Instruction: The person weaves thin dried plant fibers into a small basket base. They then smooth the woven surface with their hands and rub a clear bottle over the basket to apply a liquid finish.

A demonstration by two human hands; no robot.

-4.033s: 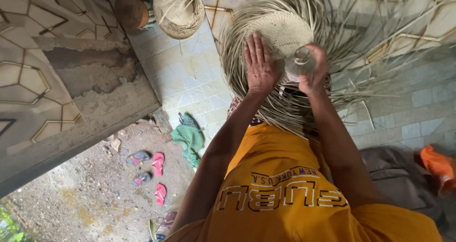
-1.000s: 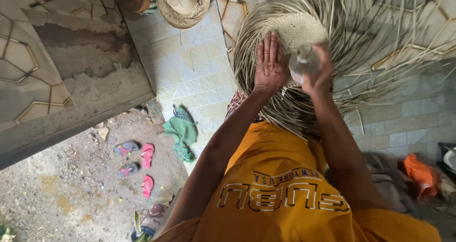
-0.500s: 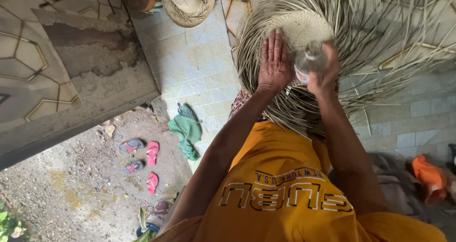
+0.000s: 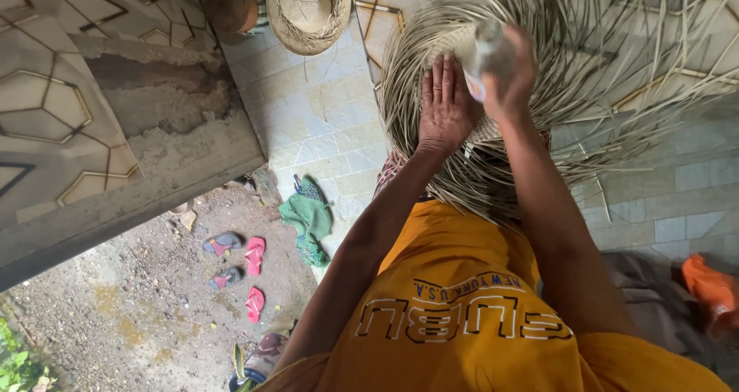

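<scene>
Weaving work is in hand: your left hand (image 4: 445,103) lies flat, fingers straight and together, pressing on the woven centre of the unfinished straw mat (image 4: 493,157), while your right hand (image 4: 508,69) is curled round a small clear bottle (image 4: 483,47), gripping it and tilting it over the same spot. My reading is that you are at the step of flattening or dampening the plaited middle, with the loose strands not yet worked in. The next move, as I judge it, calls for a steady palm so the plait does not shift, and a light, even pass of the bottle near the fingers.

The mat rests on your lap and reaches out over the pale tiled floor (image 4: 323,123) in front of you. It has a tight, pale woven disc at the centre, and long dry strands fan out from it on all sides, some splayed and bent over the tiles.

Off to the upper left a finished straw hat (image 4: 308,11) lies on the tiles, beside a round brown thing I cannot identify. Below the step, pink sandals (image 4: 254,257) and a green cloth (image 4: 309,219) lie on bare ground.
</scene>
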